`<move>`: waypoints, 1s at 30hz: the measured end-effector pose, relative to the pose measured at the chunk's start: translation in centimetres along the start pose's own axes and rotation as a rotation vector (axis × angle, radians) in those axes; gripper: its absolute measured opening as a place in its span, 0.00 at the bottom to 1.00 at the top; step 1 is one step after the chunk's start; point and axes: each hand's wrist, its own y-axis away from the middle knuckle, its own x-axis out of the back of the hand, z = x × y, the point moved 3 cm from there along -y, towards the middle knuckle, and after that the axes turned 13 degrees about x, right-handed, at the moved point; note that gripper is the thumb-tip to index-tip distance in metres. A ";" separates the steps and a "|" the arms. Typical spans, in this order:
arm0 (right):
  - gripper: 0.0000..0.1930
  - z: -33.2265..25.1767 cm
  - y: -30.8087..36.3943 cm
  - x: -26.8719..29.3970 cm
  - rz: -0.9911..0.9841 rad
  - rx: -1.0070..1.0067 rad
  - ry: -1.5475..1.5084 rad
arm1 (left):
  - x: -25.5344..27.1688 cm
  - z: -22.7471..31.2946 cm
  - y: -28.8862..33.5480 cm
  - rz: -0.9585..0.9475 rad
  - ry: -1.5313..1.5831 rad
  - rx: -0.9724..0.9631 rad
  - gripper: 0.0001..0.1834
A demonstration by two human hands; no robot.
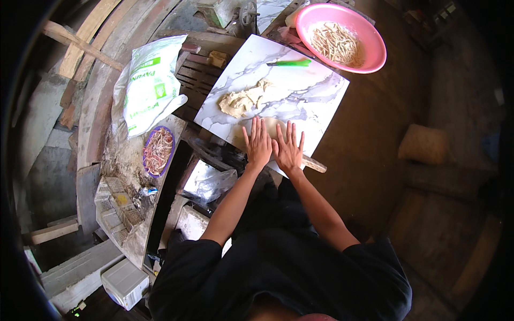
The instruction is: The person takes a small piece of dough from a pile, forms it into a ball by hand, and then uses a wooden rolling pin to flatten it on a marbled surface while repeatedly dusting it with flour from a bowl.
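My left hand [258,143] and my right hand [289,147] lie side by side, palms down and fingers spread, at the near edge of a white marble-patterned board [316,96]. Both press on a flattened pale sheet of dough [272,127], partly hidden beneath them. Just beyond my left fingertips sits a rough lump of dough [238,102]. Farther back on the board is a knife with a green handle [294,63]. The end of a wooden stick [315,164] pokes out beside my right wrist; the rest of it is hidden.
A pink basin [381,51] holding many floured dough strips stands at the far right corner. On the left are a white and green sack [155,88], a purple-rimmed oval basket [172,155] of reddish strips, and a plastic crate [115,203]. A metal hand-cranked machine [247,15] stands behind the board.
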 end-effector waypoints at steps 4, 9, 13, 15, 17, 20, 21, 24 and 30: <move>0.26 1.8 -2.1 0.3 0.037 0.063 -0.021 | -0.4 0.6 -2.2 0.019 -0.025 -0.009 0.25; 0.26 3.5 -3.7 -0.1 0.071 0.005 -0.049 | -1.5 1.9 -4.2 -0.052 -0.074 -0.012 0.24; 0.25 0.8 -0.1 -0.5 0.064 0.056 0.029 | -0.6 0.4 -0.5 -0.008 0.020 -0.019 0.26; 0.25 0.5 -0.1 -0.1 0.012 0.033 -0.026 | -0.3 0.1 0.1 -0.043 -0.003 -0.002 0.26; 0.25 0.8 -0.8 -0.1 -0.005 0.040 -0.029 | -0.5 -0.1 -0.4 -0.050 0.012 -0.018 0.26; 0.26 2.7 -3.1 0.4 0.054 0.019 -0.060 | -1.0 1.4 -3.4 -0.091 -0.054 0.000 0.25; 0.26 3.3 -3.4 0.4 0.067 -0.006 -0.086 | -1.4 1.9 -3.8 -0.147 -0.103 0.034 0.25; 0.26 3.1 -2.6 -0.3 0.020 -0.013 -0.054 | -1.7 1.9 -3.1 -0.096 -0.061 -0.001 0.25; 0.25 0.2 0.4 0.2 0.010 0.055 -0.016 | -0.7 0.2 0.4 -0.021 0.048 -0.012 0.27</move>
